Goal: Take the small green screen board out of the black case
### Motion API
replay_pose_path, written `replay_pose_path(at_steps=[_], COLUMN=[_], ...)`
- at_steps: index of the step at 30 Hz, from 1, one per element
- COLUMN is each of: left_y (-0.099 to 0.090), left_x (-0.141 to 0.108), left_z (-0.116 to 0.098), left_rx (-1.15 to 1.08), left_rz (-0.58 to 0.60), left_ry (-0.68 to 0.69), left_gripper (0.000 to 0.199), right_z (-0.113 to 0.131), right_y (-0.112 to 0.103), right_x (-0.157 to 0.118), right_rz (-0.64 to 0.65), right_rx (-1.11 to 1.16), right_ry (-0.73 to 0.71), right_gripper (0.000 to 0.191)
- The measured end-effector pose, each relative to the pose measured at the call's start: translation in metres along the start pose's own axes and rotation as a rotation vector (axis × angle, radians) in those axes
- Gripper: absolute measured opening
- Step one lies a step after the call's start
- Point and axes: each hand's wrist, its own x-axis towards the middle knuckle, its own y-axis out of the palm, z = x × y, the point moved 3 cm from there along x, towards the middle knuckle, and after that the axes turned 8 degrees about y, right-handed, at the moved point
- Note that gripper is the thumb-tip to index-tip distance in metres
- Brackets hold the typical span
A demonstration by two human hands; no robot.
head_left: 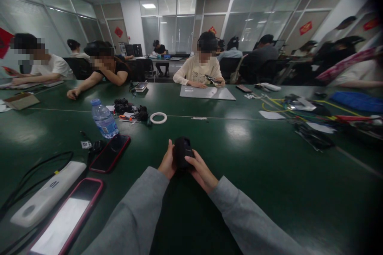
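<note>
Glossy tabletop point(269, 167) — boxy black device point(182, 153)

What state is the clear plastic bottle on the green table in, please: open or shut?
Shut: a round blue cap sits atop the clear plastic bottle.

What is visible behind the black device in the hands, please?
Behind the black device, the green table shows, with a white ring farther back, leftward; whatever the device itself covers is hidden.
</note>
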Motion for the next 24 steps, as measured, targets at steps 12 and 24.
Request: replay_pose_path(at_steps=[12, 24], left_y=[-0.005, -0.007], left_x=[0.008, 0.002], left_z=[0.003, -0.002], left_rx=[-0.043, -0.117], left_rz=[-0.052, -0.131], left_ry=[0.193, 0.042], left_gripper=[0.062, 0.062], right_z=[-0.003, 0.035], right_y=[0.009, 0.015], right_x=[-0.005, -0.031], right_rz=[-0.272, -0.376], right_rx=[-0.521, -0.441], right_ry=[-0.41, -0.539], right_gripper=[0.049, 0.045])
